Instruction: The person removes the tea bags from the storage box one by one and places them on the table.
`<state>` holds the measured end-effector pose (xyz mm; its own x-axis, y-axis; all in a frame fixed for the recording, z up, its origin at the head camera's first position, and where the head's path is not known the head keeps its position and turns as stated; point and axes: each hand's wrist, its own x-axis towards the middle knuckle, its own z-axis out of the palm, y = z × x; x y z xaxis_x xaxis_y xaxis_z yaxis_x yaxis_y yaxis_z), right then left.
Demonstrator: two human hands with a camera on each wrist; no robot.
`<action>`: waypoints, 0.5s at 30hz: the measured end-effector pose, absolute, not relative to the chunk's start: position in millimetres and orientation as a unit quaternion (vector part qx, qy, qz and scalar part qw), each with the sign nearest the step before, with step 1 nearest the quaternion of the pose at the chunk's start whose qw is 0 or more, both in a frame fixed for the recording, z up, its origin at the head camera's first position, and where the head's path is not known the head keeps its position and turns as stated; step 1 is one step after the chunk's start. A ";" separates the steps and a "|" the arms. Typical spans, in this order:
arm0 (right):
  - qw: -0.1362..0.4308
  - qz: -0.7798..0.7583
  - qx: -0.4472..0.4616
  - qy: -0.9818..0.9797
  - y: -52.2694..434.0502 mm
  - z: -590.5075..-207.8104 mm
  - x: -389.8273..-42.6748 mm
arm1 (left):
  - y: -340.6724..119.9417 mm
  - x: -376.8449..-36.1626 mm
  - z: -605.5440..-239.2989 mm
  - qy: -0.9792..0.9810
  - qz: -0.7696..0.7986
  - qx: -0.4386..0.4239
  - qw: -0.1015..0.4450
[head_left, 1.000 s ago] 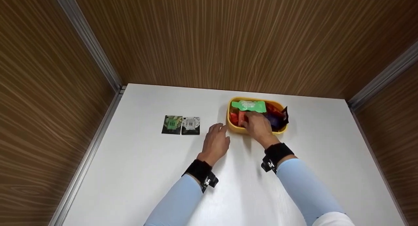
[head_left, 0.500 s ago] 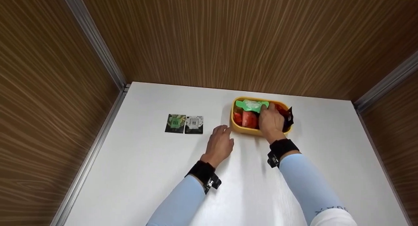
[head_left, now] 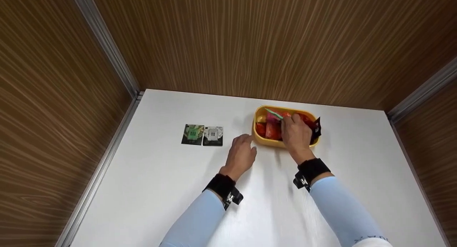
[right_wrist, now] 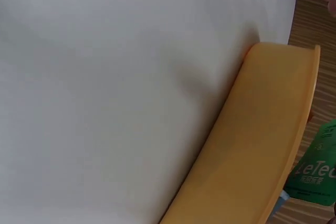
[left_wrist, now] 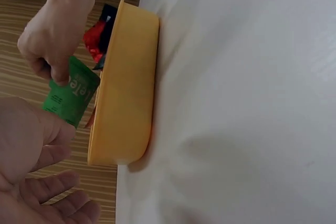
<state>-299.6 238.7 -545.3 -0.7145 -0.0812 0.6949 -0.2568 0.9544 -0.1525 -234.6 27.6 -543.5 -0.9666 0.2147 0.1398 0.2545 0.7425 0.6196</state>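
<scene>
My right hand (head_left: pixel 295 132) is over the yellow tub (head_left: pixel 270 142) and pinches a green packet (left_wrist: pixel 71 92) by one end. Seen edge-on in the head view, the packet stands tilted above the tub's contents; the left wrist view shows white lettering on it. Red packets (head_left: pixel 273 131) and a pink one (head_left: pixel 272 117) lie inside the tub. A black packet (head_left: pixel 317 127) sticks up past its right end. My left hand (head_left: pixel 241 155) is just left of the tub, its fingers relaxed and holding nothing.
Two small flat packets lie side by side left of my left hand: a green-and-black one (head_left: pixel 192 134) and a white-and-black one (head_left: pixel 213 136). Wood-grain panels (head_left: pixel 228 43) wall the white table (head_left: pixel 150 175) at the back and sides.
My right hand has moved right from the red packet to the green packet and raised it, turning it from flat to edge-on. My left hand has stayed almost in place.
</scene>
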 end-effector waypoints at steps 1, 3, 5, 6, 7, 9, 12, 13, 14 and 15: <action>0.378 0.126 0.092 -0.913 236.3 -544.9 -296.1 | 28.5 -235.9 -541.9 -0.928 -0.350 -0.125 0.024; 0.397 0.138 0.090 -0.903 230.5 -545.0 -289.3 | 30.4 -238.8 -538.5 -0.916 -0.380 -0.123 0.019; 0.412 0.146 0.094 -0.895 223.2 -545.3 -282.1 | 32.5 -242.2 -535.4 -0.902 -0.414 -0.120 0.020; 0.419 0.149 0.097 -0.890 219.1 -545.9 -278.6 | 33.4 -243.6 -534.1 -0.894 -0.432 -0.117 0.020; 0.426 0.152 0.103 -0.886 215.1 -547.2 -275.2 | 34.3 -244.9 -533.0 -0.887 -0.448 -0.112 0.017; 0.440 0.156 0.118 -0.877 207.1 -550.4 -268.6 | 35.7 -246.4 -531.9 -0.874 -0.476 -0.103 0.010; 0.456 0.167 0.143 -0.863 196.6 -556.0 -260.4 | 37.0 -246.2 -532.1 -0.854 -0.512 -0.093 -0.007; 0.458 0.170 0.151 -0.859 193.7 -558.1 -258.1 | 37.1 -245.5 -532.4 -0.847 -0.524 -0.089 -0.012; 0.460 0.175 0.158 -0.856 191.0 -559.8 -255.9 | 37.2 -245.0 -532.7 -0.840 -0.536 -0.088 -0.015; 0.460 0.181 0.165 -0.853 188.5 -561.5 -254.2 | 37.3 -244.5 -533.2 -0.831 -0.549 -0.086 -0.017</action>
